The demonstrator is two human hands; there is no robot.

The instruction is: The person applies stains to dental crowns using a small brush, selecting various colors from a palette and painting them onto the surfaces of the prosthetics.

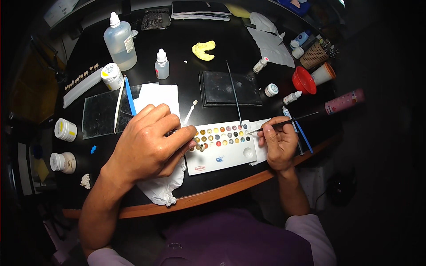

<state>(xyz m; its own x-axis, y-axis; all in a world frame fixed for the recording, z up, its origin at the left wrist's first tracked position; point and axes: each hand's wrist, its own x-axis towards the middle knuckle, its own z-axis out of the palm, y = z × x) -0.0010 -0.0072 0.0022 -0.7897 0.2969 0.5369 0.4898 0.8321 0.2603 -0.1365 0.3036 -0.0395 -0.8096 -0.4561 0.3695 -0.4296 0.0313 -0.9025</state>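
My left hand [148,139] is closed in a pinch round a slim metal holder, mostly hidden by the fingers. At its tip is a small tooth-coloured crown [202,147], over the left end of a white paint palette [233,163]. Rows of small wells in the palette hold many colours, and a blue smear [219,158] marks its plain front area. In my right hand [281,146] a fine dark-handled brush [301,117] is gripped like a pen, its tip near the palette's right end. Another thin brush [233,88] leans from a black box onto the palette's back edge.
Behind the palette lies a flat black box [213,91]; a yellow dental cast [204,51] stands farther back. A glass slab [95,117], large bottle [120,46] and jars [65,129] are at left. A red bowl [304,80] stands right. Crumpled tissue [162,188] lies by the wooden edge.
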